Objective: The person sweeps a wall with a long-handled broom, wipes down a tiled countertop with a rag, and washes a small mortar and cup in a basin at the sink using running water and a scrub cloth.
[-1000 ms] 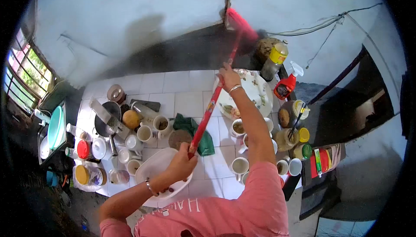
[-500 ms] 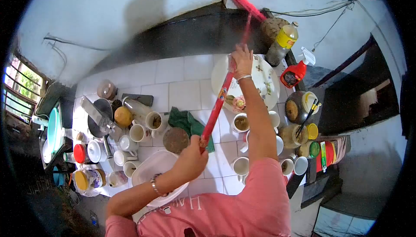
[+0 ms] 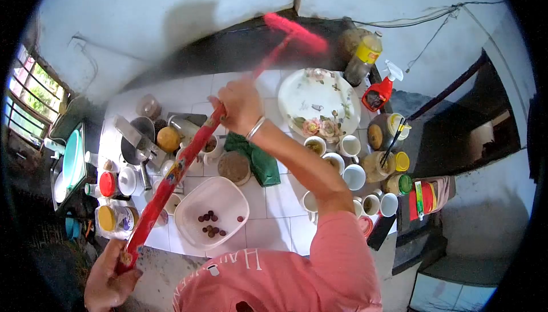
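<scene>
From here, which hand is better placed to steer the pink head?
Right, I'd judge: the right hand grasps the red handle nearer the pink head, while the left hand is at the handle's bottom end.

You're holding a long red tool (image 3: 198,142) two-handed: patterned handle, fuzzy pink crosswise head (image 3: 294,31), slightly blurred. Slants over tabletop (image 3: 260,202), head far end, against dark wall patch (image 3: 197,63).
</scene>
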`<state>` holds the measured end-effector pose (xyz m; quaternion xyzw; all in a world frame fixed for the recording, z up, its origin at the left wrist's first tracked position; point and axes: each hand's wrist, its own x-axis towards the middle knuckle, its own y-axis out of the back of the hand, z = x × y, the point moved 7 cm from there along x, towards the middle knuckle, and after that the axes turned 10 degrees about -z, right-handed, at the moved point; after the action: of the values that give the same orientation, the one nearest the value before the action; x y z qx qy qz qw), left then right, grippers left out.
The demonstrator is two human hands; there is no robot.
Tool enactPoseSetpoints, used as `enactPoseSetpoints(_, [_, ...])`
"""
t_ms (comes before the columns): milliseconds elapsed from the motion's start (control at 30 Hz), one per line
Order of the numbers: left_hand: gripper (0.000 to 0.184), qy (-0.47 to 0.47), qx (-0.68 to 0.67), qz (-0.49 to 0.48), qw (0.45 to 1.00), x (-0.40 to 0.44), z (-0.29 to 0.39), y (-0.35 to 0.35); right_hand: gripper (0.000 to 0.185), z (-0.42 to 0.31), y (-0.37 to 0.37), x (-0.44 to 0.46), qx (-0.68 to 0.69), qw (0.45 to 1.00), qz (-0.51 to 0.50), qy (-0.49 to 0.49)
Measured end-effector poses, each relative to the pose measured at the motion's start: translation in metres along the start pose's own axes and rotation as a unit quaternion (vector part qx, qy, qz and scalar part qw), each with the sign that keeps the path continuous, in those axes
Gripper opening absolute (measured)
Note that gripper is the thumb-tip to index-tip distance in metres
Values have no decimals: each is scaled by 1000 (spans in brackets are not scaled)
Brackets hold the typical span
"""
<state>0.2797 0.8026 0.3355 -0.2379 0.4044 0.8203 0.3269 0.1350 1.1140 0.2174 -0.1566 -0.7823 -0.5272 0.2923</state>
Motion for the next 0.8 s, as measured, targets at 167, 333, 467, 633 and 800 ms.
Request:
enactPoseSetpoints(167, [35, 40, -83, -58, 994, 49, 6, 9, 23, 46, -3, -6, -30, 993, -105, 44])
enactPoseSetpoints(333, [37, 18, 35, -17, 999, 56, -8, 34, 23, 47, -48, -5, -28, 992, -124, 11])
enactPoseSetpoints(467, [41, 13, 156, 140, 978, -4, -55, 101, 20, -39, -71, 19, -2, 999, -47, 14])
enactPoseSetpoints(633, [33, 48, 280, 224, 932, -115, -52, 149, 18, -145, -69, 71, 113, 992, -21, 46])
enactPoseSetpoints(800, [26, 114, 339, 294, 886, -143, -6, 129, 14, -155, -76, 111, 123, 990, 24, 69])
